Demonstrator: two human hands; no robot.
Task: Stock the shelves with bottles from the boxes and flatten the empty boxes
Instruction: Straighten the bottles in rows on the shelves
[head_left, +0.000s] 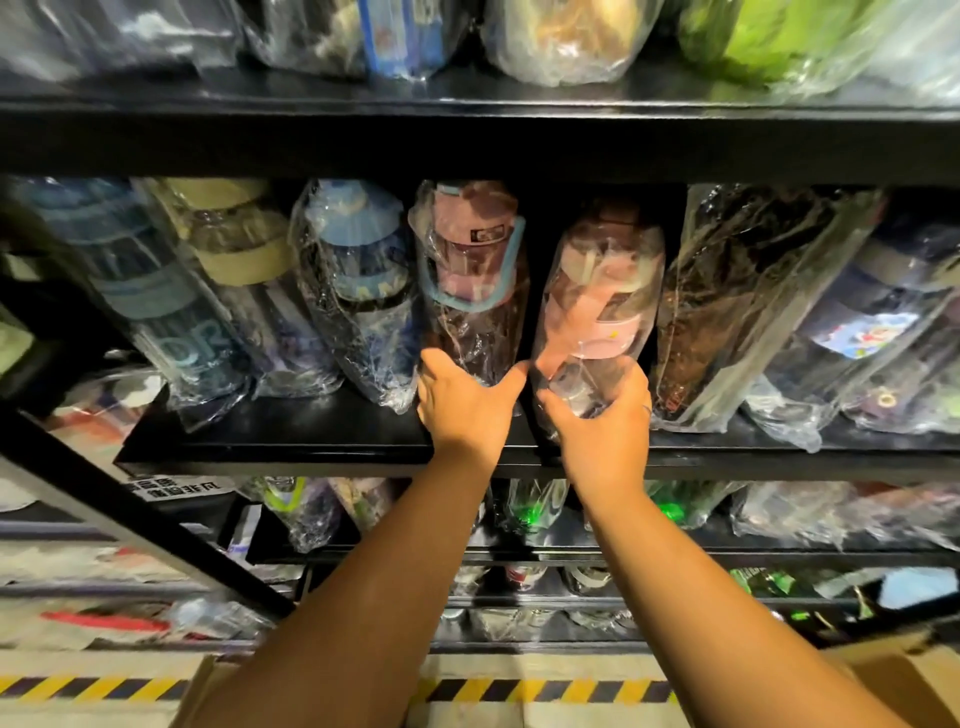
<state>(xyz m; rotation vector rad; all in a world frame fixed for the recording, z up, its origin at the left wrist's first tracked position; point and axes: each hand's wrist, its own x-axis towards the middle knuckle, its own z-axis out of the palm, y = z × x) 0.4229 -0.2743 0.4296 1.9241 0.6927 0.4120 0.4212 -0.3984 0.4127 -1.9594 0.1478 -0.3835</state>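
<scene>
A black metal shelf (311, 441) carries a row of bottles wrapped in clear plastic. My left hand (462, 402) grips the base of a pink-capped bottle with a blue strap (472, 280) standing on the shelf. My right hand (597, 415) grips the bottom of a second pink bottle in plastic wrap (602, 306), which leans slightly left just beside the first. Both bottle bases rest at the shelf's front edge. A brown cardboard box (893, 675) shows at the lower right, and a box flap (208, 686) at the lower left.
Blue and beige wrapped bottles (358, 280) stand to the left, dark ones (737, 301) to the right. More wrapped goods fill the shelf above (566, 36) and the shelves below (524, 514). A diagonal black brace (130, 514) crosses at left. Yellow-black hazard tape (545, 691) marks the floor.
</scene>
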